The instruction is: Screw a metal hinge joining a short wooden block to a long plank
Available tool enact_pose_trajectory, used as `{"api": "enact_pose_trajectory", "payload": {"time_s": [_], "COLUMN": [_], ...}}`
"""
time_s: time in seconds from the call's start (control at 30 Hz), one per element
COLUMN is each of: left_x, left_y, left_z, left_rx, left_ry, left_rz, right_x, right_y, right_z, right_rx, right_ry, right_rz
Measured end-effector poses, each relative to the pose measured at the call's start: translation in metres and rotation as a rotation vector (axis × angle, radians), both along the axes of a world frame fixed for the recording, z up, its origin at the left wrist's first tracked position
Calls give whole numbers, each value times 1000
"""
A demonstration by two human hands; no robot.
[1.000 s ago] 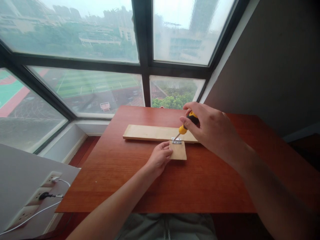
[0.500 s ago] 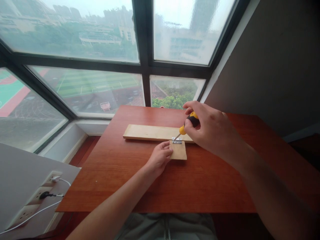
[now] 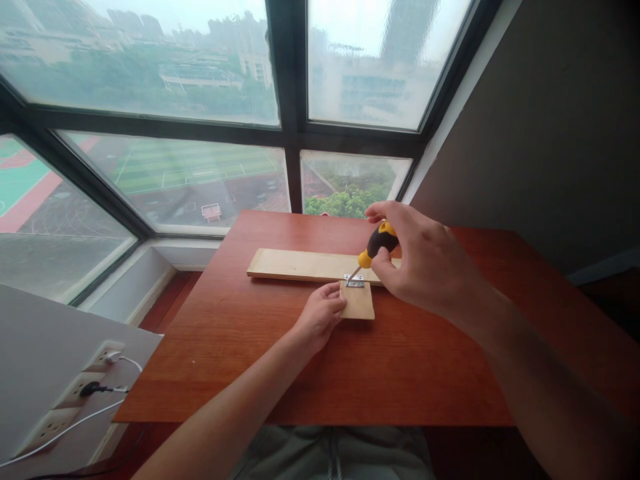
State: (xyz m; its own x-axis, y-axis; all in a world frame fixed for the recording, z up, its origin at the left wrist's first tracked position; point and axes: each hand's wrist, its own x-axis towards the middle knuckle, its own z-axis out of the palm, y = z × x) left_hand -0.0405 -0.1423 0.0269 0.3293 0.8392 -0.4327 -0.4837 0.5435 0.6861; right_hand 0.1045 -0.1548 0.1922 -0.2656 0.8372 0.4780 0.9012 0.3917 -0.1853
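A yellow and black screwdriver (image 3: pixel 380 241) is in my right hand (image 3: pixel 425 257), its shaft slanting down to the left. The tip meets the left part of a small silver hinge (image 3: pixel 355 281). That hinge spans the joint between a long pale wooden board (image 3: pixel 300 264) and a small square wooden piece (image 3: pixel 359 303). My left hand (image 3: pixel 323 312) grips the square piece by its left edge, with the thumb on top. My right hand hides part of the long board's right end.
Both wooden parts are on a reddish-brown table (image 3: pixel 240 360). Large windows with a dark frame (image 3: pixel 293 133) stand behind it. Wall sockets (image 3: pixel 80 390) with plugged-in cables are at the lower left. A grey wall (image 3: pixel 550 133) rises on the right.
The screwdriver handle has turned a little in my right hand, and the right thumb has shifted slightly lower. My left hand and the wooden parts stay in place.
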Motion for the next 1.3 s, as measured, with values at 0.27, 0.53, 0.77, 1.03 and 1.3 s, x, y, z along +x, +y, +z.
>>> {"api": "enact_pose_trajectory", "payload": {"time_s": [0.27, 0.53, 0.77, 1.03, 1.3], "left_x": [0, 0, -1, 0, 0], "left_y": [0, 0, 1, 1, 1], "left_z": [-2, -2, -5, -4, -5], "left_rx": [6, 18, 31, 22, 25], "left_ry": [-10, -8, -12, 6, 3], "left_rz": [-2, -12, -17, -17, -15], "right_x": [-2, -3, -1, -3, -3], "right_y": [2, 0, 2, 3, 1], "right_z": [1, 1, 2, 1, 3], "right_rx": [3, 20, 11, 17, 16], "right_ry": [-62, -60, -50, -77, -58], "right_rz": [-91, -73, -73, -112, -61]}}
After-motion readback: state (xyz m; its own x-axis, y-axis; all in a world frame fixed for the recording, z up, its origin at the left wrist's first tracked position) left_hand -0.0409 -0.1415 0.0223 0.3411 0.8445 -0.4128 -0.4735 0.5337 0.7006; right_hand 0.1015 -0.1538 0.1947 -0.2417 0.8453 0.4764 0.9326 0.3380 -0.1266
